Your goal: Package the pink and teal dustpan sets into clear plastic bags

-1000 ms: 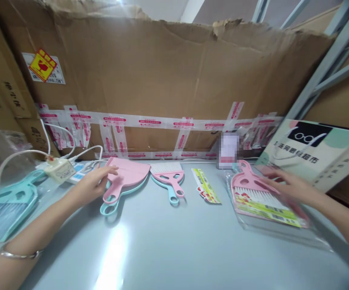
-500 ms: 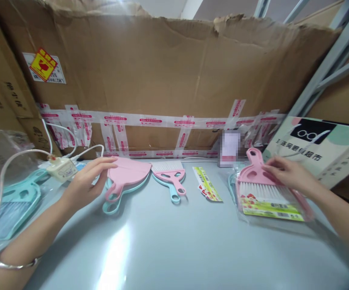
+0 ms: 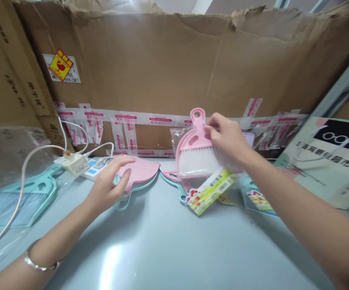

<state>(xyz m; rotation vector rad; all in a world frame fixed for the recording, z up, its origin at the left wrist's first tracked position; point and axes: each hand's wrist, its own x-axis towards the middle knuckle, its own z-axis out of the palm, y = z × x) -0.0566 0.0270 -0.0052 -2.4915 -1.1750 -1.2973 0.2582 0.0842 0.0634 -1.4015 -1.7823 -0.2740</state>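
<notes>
Up above the table, my right hand (image 3: 226, 135) grips a pink brush-and-dustpan set (image 3: 197, 141) in a clear bag, near its handle. A yellow-green label card (image 3: 212, 192) hangs tilted at the bag's lower end. My left hand (image 3: 111, 181) is open, fingers spread over the left side of a pink dustpan (image 3: 144, 169), which is stacked on a teal dustpan (image 3: 146, 186). I cannot tell whether the fingers touch it. Behind the raised set, a pink brush (image 3: 169, 174) and a teal brush (image 3: 174, 183) are partly hidden.
A bagged teal brush-and-dustpan set (image 3: 20, 201) lies at the left, near a white plug adapter (image 3: 75, 164) and power strip (image 3: 92, 168). To the right are another teal set (image 3: 257, 197), a phone (image 3: 248, 137) and a paper bag (image 3: 322, 161). A cardboard box (image 3: 162, 64) stands behind.
My right hand has lifted the bagged pink set off the table and carried it left, uncovering the teal set at the right. My left hand stays by the stacked dustpans. The view has shifted slightly.
</notes>
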